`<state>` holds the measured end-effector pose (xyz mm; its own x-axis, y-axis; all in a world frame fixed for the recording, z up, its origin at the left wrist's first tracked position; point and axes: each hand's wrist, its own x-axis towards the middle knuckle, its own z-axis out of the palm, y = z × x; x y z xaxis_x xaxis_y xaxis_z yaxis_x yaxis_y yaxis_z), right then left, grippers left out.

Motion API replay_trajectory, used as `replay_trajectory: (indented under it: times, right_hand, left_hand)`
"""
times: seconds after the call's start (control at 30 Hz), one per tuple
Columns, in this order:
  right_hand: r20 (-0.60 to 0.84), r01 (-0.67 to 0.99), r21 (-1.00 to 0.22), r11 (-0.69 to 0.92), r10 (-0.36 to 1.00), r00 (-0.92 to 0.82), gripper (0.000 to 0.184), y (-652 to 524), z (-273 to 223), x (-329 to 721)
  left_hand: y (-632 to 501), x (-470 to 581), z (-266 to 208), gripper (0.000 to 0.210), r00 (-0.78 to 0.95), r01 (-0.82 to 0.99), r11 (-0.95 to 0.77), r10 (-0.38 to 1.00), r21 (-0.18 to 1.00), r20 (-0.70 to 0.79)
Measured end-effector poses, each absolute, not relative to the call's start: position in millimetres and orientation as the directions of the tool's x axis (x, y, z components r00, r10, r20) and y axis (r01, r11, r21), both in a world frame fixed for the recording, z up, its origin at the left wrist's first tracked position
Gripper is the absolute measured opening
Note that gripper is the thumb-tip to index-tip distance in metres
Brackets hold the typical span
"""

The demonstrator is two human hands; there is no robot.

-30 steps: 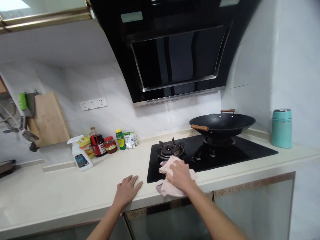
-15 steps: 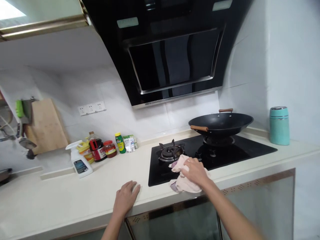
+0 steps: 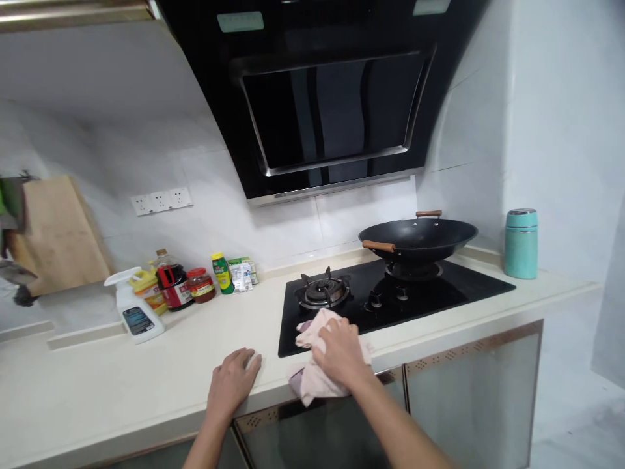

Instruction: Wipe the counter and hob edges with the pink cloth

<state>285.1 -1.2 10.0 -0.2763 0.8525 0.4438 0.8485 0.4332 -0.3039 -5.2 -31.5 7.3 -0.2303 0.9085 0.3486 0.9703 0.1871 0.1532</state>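
My right hand presses a pale pink cloth onto the front left part of the black gas stove. Part of the cloth hangs over the counter's front edge, and a purplish patch shows on it. My left hand rests on the white counter near its edge, fingers loosely stretched out, holding nothing. Just behind the cloth is the left burner. A black wok with wooden handles sits on the right burner.
Left along the wall stand a white spray bottle, a dark sauce bottle, a red-lidded jar and a green shaker bottle. A turquoise flask stands at the right. The black range hood overhangs the stove.
My right hand has drawn the cloth leftward and toward me over the stove's front edge. My left hand stays on the counter. The view has turned slightly right.
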Motion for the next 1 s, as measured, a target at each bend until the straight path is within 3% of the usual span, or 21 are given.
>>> replay_trajectory:
  times: [0.13, 0.23, 0.57, 0.73, 0.83, 1.0]
  right_hand:
    - [0.477, 0.743, -0.338, 0.577, 0.786, -0.394, 0.036, -2.9, 9.1, 263.3]
    - [0.482, 0.724, -0.374, 0.579, 0.788, -0.382, 0.034, 6.8, 8.3, 277.4]
    - [0.449, 0.921, -0.312, 0.232, 0.891, -0.072, 0.038, 25.3, 2.8, 389.0]
    - [0.452, 0.951, -0.282, 0.129, 0.892, 0.013, 0.038, 17.6, 4.6, 387.5]
    - [0.435, 0.935, -0.299, 0.192, 0.899, -0.045, 0.037, 6.4, 8.2, 356.1]
    - [0.427, 0.83, -0.346, 0.437, 0.861, -0.275, 0.039, -9.0, 11.0, 286.5]
  left_hand:
    - [-28.4, -12.6, 2.7, 0.051, -0.22, 0.972, 0.173, 0.912, 0.162, 0.346]
    - [-25.7, -17.0, 0.3, 0.053, -0.228, 0.97, 0.18, 0.911, 0.165, 0.344]
    - [-29.1, -12.9, 3.7, 0.055, -0.225, 0.966, 0.166, 0.914, 0.197, 0.337]
    - [-28.4, -11.9, 3.9, 0.056, -0.211, 0.971, 0.156, 0.916, 0.182, 0.342]
    - [-27.4, -12.1, 4.2, 0.057, -0.213, 0.971, 0.16, 0.917, 0.177, 0.338]
    - [-26.3, -14.3, 3.5, 0.058, -0.209, 0.973, 0.16, 0.915, 0.167, 0.344]
